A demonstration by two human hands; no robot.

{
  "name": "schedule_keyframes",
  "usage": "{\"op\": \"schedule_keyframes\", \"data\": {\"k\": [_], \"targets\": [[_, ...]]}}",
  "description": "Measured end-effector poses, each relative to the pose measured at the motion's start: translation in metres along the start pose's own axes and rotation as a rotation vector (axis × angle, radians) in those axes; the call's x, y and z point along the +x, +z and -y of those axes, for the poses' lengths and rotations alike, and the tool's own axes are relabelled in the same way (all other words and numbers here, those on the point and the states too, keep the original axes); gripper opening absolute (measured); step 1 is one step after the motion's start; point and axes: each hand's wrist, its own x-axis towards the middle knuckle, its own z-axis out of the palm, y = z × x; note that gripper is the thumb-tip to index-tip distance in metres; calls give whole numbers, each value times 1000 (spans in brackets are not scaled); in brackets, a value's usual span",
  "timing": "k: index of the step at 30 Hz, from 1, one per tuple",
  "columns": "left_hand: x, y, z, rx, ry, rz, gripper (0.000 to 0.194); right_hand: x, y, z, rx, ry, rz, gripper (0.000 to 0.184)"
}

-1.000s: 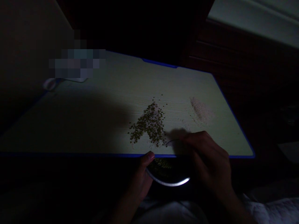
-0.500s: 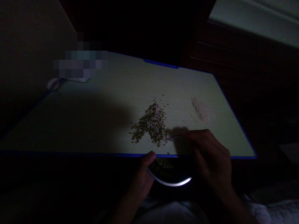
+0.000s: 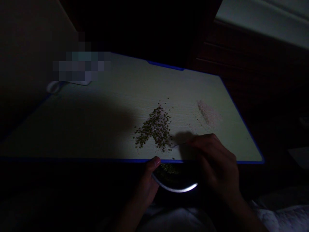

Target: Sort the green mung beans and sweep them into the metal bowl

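In a loose, forked heap on the board (image 3: 145, 87), small green beans (image 3: 161, 138), pale-flecked; thin tool (image 3: 180, 144) nearly flat, tip at the heap's right edge; below the near edge, bright-rimmed bowl (image 3: 178, 190), more beans inside

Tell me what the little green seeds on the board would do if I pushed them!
The green seeds would probably scatter, since they lie loose. They look small and roundish, so they might roll. One seed sits near the blue edge, so it could drop off.
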Motion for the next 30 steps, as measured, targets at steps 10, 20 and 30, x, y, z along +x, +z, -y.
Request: {"op": "schedule_keyframes", "data": {"k": [10,20,30], "targets": [[-1,2,-1,16,-20,-13,31,-7,-3,2,27,11,32,34],[-2,1,-1,11,-26,11,28,-17,-1,8,73,65,23,33],[-4,2,-2,-19,-20,23,43,-21,2,5,-215,159,-109,25]]}}
